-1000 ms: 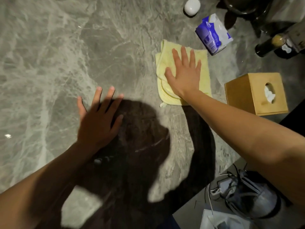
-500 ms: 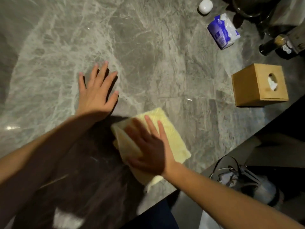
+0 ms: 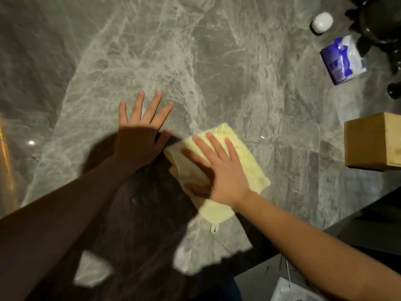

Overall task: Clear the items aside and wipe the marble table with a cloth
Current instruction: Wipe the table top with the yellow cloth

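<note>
Near the front edge of the grey marble table (image 3: 217, 61), the right hand (image 3: 223, 170) lies flat on a folded yellow cloth (image 3: 245, 157), palm down, its fingers stretched and a little spread, pressing the cloth to the stone and not gripping it. A small white loop (image 3: 213, 228) hangs from the near end of the cloth. Just left of the cloth, the left hand (image 3: 141, 135) rests flat on the bare marble with fingers spread wide, holding nothing; its thumb is very close to the far left corner of the cloth, but I cannot tell if they touch. Dark shadows of the person cover the near part of the table. At the far right, well apart from the cloth, stand a wooden tissue box (image 3: 373, 142), a blue and white tissue pack (image 3: 340, 59) and a small white rounded object (image 3: 322, 22), with some dark objects (image 3: 379, 29) at the far right corner that are hard to identify
</note>
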`<state>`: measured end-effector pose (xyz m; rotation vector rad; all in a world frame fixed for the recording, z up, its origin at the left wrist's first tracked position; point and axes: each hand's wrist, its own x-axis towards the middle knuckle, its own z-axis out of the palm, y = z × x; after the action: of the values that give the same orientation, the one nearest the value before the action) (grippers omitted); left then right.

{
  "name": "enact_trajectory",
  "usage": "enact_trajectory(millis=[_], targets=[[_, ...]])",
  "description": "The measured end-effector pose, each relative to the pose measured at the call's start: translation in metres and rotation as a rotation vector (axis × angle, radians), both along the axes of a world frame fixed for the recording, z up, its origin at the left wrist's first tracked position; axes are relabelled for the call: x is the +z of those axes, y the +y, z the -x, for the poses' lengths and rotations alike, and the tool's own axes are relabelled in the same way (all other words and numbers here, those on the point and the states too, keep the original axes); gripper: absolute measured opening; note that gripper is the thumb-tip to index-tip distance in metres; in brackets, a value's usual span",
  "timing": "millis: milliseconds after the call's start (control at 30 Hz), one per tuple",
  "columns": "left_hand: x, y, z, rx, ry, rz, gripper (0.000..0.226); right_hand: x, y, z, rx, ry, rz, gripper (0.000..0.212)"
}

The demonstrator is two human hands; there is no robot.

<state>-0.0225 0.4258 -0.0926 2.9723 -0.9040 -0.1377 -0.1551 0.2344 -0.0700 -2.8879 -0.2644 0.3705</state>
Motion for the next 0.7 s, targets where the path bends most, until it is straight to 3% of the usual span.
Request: enact_trajectory(millis=[100, 233, 467, 700], targets=[[0.002, 0.003, 0.000, -0.018, 0.017, 0.015, 0.056, -0.006, -0.020, -0.045, -0.006, -0.057, 0.100, 0.078], [0.004, 0.000, -0.002, -0.002, 0.060, 0.022, 0.059, -0.012, -0.048, -0.110, -0.133, -0.131, 0.085, 0.075], [0.006, -0.002, -0.004, 0.020, 0.091, 0.003, 0.062, -0.010, -0.088, -0.209, -0.292, -0.113, 0.106, 0.075], [0.005, -0.001, -0.004, 0.018, 0.080, 0.007, 0.062, -0.008, -0.096, -0.244, -0.385, -0.132, 0.096, 0.073]])
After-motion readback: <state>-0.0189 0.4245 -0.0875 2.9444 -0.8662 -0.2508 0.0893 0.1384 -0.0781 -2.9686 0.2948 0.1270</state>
